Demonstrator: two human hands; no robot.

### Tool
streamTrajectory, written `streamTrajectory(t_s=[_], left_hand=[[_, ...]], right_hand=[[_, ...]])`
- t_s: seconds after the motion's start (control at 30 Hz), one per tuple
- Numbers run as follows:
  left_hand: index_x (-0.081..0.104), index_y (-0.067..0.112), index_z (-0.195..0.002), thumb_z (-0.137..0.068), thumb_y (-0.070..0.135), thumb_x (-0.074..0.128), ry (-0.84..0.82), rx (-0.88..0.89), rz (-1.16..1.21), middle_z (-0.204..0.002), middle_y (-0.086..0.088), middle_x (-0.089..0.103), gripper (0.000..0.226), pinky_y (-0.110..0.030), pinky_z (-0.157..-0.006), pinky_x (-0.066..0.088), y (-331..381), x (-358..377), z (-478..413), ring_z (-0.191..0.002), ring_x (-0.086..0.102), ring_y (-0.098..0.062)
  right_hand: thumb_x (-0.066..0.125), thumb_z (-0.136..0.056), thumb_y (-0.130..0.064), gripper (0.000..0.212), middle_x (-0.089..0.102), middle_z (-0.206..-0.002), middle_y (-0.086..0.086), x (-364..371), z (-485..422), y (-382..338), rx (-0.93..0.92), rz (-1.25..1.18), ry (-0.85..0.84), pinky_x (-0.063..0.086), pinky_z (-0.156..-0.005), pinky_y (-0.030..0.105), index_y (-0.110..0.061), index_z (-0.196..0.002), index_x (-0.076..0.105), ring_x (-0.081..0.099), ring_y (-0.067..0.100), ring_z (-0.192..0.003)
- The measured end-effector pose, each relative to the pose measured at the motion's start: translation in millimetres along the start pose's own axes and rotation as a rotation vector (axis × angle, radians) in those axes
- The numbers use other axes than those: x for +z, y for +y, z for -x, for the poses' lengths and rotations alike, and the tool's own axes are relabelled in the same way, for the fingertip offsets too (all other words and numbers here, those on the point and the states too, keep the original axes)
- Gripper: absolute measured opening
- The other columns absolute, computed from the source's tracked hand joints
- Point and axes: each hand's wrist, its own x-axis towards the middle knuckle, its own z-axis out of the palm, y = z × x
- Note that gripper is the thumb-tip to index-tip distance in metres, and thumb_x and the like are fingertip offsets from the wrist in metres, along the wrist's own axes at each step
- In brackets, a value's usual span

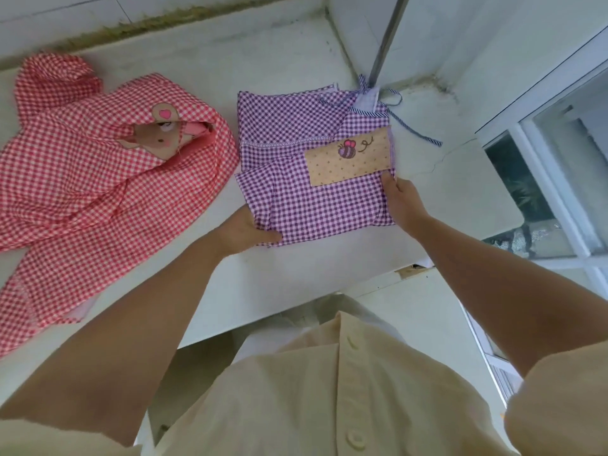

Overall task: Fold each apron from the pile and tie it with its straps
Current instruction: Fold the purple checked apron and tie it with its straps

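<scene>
Cream button-up shirt [329, 390] w/ short sleeves, 2 buttons visible; bare forearms.

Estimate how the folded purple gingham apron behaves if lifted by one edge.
Probably floppy: the purple gingham apron wrinkles where the left hand grips its near corner. The folds would likely slump open, since a strap trails loose on the ledge. It seems light: thin cloth lying flat.
</scene>
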Motion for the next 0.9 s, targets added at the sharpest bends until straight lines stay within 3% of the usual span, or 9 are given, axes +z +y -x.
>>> streamTrajectory(t_s=[0.07, 0.13, 0.2, 0.27, 0.37, 0.5, 0.6, 0.77, 0.9], left_hand=[[0.052, 0.013, -0.133, -0.084, 0.026, 0.075, 0.224, 0.105, -0.012, -0.128, -0.003, 0.061, 0.056, -0.035, -0.101, 0.049, 2, 4, -9, -0.119, 0.058, -0.02], [0.061, 0.003, -0.111, -0.087, 0.037, 0.068, 0.398, 0.213, -0.098, -0.103, -0.009, 0.069, 0.041, -0.032, -0.081, 0.056, 7, 8, -10, -0.096, 0.067, -0.021], [0.057, 0.005, -0.094, -0.091, 0.034, 0.062, 0.433, 0.349, -0.251, -0.084, -0.008, 0.064, 0.03, -0.025, -0.065, 0.047, 17, 15, -4, -0.08, 0.064, -0.022], [0.057, 0.002, -0.108, -0.097, 0.023, 0.057, 0.378, 0.466, -0.434, -0.096, -0.014, 0.063, 0.024, -0.023, -0.074, 0.042, 25, 24, 2, -0.09, 0.061, -0.027], [0.053, -0.004, -0.126, -0.101, 0.023, 0.05, 0.321, 0.473, -0.573, -0.115, -0.019, 0.062, 0.037, -0.024, -0.084, 0.04, 27, 34, 1, -0.103, 0.059, -0.033], [0.055, 0.005, -0.116, -0.102, 0.031, 0.044, 0.488, 0.279, -0.238, -0.113, -0.021, 0.064, 0.031, -0.032, -0.081, 0.052, 16, 35, 2, -0.095, 0.06, -0.024], [0.048, 0.005, -0.135, -0.102, 0.033, 0.045, 0.593, 0.107, 0.002, -0.127, -0.011, 0.06, 0.044, -0.025, -0.089, 0.047, 0, 33, 4, -0.114, 0.058, -0.024], [0.038, 0.011, -0.146, -0.102, 0.041, 0.04, 0.61, -0.016, 0.071, -0.14, -0.009, 0.052, 0.053, -0.032, -0.103, 0.044, -16, 32, 5, -0.126, 0.052, -0.027], [0.037, 0.01, -0.145, -0.102, 0.04, 0.039, 0.615, 0.0, 0.056, -0.14, -0.011, 0.052, 0.053, -0.034, -0.105, 0.044, -9, 39, 3, -0.125, 0.052, -0.028]], right_hand=[[0.034, -0.103, -0.047, 0.046, 0.066, -0.095, 0.003, -1, -2, 1, 0.015, -0.063, -0.031, 0.052, -0.076, 0.029, -0.01, -0.105, 0.061, 0.064, 0.024, -0.093], [0.047, -0.099, -0.046, 0.039, 0.066, -0.108, 0.001, -3, 1, 4, -0.026, -0.127, -0.088, 0.052, -0.084, 0.029, -0.015, -0.118, 0.06, 0.064, 0.021, -0.101], [0.057, -0.096, -0.038, 0.037, 0.064, -0.118, 0.0, -8, 2, 9, -0.104, -0.095, -0.136, 0.05, -0.093, 0.034, -0.019, -0.128, 0.055, 0.061, 0.02, -0.109], [0.055, -0.098, -0.028, 0.038, 0.062, -0.121, 0.002, -9, 2, 9, -0.15, -0.016, -0.126, 0.048, -0.094, 0.034, -0.016, -0.134, 0.052, 0.058, 0.02, -0.112], [0.041, -0.104, -0.028, 0.041, 0.059, -0.131, 0.006, -3, 1, 3, -0.205, 0.059, -0.107, 0.043, -0.093, 0.029, -0.013, -0.142, 0.046, 0.055, 0.019, -0.113], [0.032, -0.106, -0.033, 0.043, 0.061, -0.124, 0.006, 12, 4, 2, -0.222, 0.13, -0.054, 0.044, -0.086, 0.028, -0.012, -0.142, 0.045, 0.057, 0.019, -0.105], [0.031, -0.106, -0.035, 0.044, 0.063, -0.118, 0.006, 25, 8, 4, -0.199, 0.104, -0.001, 0.047, -0.085, 0.028, -0.012, -0.139, 0.048, 0.059, 0.022, -0.103], [0.042, -0.103, -0.038, 0.039, 0.067, -0.106, 0.003, 29, 16, 6, -0.188, -0.048, -0.055, 0.052, -0.077, 0.024, -0.008, -0.12, 0.059, 0.065, 0.021, -0.098], [0.047, -0.102, -0.026, 0.035, 0.062, -0.105, -0.001, 15, 22, 13, -0.349, 0.209, -0.071, 0.047, -0.077, 0.024, -0.006, -0.13, 0.053, 0.062, 0.019, -0.095]])
